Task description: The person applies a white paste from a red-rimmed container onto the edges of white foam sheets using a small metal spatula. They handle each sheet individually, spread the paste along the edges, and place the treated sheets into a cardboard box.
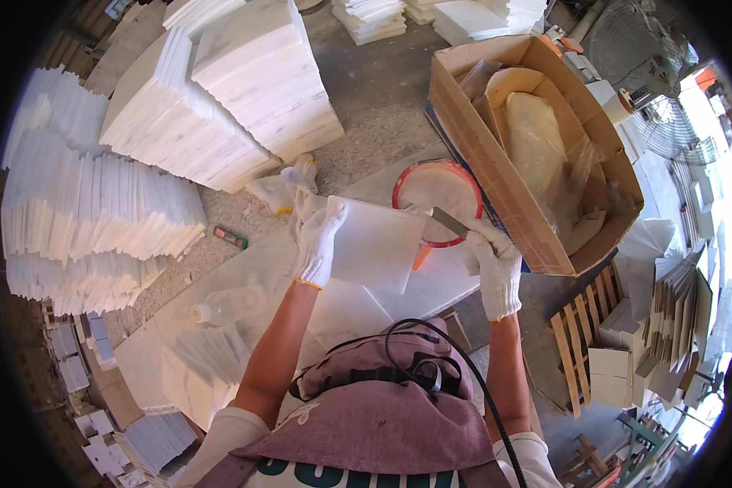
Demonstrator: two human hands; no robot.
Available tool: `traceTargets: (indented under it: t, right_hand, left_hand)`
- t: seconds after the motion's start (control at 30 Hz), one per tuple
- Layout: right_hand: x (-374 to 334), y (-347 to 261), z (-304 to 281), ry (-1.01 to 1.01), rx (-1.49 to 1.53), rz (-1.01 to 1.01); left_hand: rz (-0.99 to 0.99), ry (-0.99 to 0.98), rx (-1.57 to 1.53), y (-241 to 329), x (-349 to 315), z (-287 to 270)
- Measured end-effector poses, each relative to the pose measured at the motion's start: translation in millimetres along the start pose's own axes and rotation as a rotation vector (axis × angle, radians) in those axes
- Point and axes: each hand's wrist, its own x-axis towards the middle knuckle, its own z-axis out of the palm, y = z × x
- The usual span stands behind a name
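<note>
Bright light (717, 122) is pouring in along the right edge beside wire-caged fans (668, 128), while a grey floor (374, 89) is stretching past a wooden pallet (579, 337).

Wooden pallet (578, 356) near open cardboard box (500, 175); wire-caged fan (630, 49) behind

Left fingers (335, 213) and right fingers (481, 236) grip, forearms (281, 327) extended forward

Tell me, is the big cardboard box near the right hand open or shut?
Open. Nothing closes over the top of the cardboard box, so the plastic-wrapped bundle inside shows.
</note>
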Motion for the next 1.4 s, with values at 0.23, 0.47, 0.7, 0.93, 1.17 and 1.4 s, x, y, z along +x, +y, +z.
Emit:
traceTargets:
  t: [0.23, 0.47, 0.7, 0.93, 1.17, 1.4]
  right_hand:
    - [2.6, -10.2, 2.2, -0.021, -0.050, -0.049]
    - [3.7, -10.4, 1.0, -0.021, -0.093, -0.052]
    - [1.1, -7.5, 0.0, -0.012, -0.085, -0.075]
    - [-0.1, -10.7, 1.8, 0.013, -0.139, -0.043]
    - [-2.1, -14.1, 2.6, 0.038, -0.127, -0.037]
    - [-4.2, -4.9, -0.6, 0.054, -0.097, -0.067]
  left_hand:
    - [-0.040, -0.056, 0.052, 18.7, 3.3, 15.6]
    - [-0.053, -0.103, 0.071, 28.1, 1.8, 20.6]
    - [-0.041, -0.133, 0.110, 34.0, 0.0, 22.8]
    - [-0.039, -0.137, 0.126, 32.6, 3.0, 24.3]
    - [-0.049, -0.133, 0.141, 32.1, 2.9, 24.9]
    - [-0.072, -0.115, 0.142, 35.7, 1.0, 27.8]
